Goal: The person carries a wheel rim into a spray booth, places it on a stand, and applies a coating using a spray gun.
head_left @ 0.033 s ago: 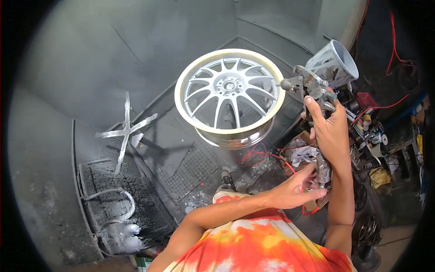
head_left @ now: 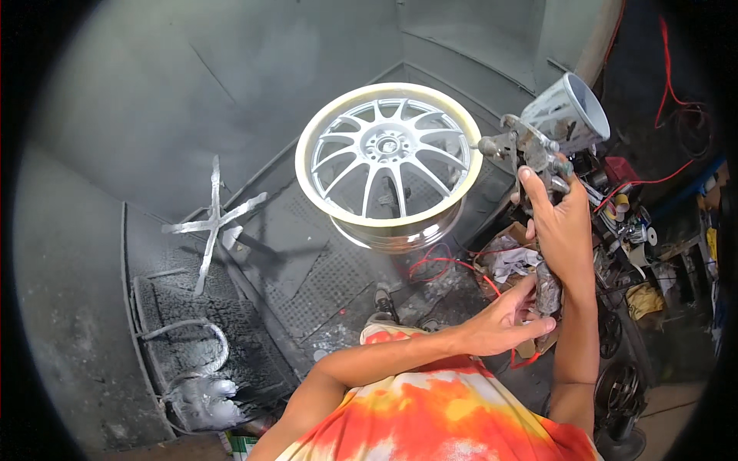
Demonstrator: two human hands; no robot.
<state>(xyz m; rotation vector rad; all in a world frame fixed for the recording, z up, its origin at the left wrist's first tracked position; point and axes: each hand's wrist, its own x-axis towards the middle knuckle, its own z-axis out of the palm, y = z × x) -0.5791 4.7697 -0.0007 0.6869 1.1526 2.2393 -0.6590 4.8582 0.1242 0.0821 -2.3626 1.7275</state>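
Note:
My right hand is wrapped round the grip of a paint-smeared spray gun, its thumb against the back of the body. A grey cup with dried paint sits on the gun, its mouth tilted to the right. At the bottom end of the grip, my left hand has its fingers and thumb closed about the fitting; part of its hold is hidden. Left of the gun's nozzle is a silver multi-spoke car wheel, face up with a pale yellow rim edge. Whatever supports the wheel is mostly hidden beneath it.
A silver cross-shaped stand is at left, above a dark paint-crusted panel. Grey walls enclose the far side. A red hose trails over the floor. Cluttered shelves and another wheel stand at right.
The spray gun and its cup have shifted very slightly down. Both hands keep their hold, and the wheel stays in place.

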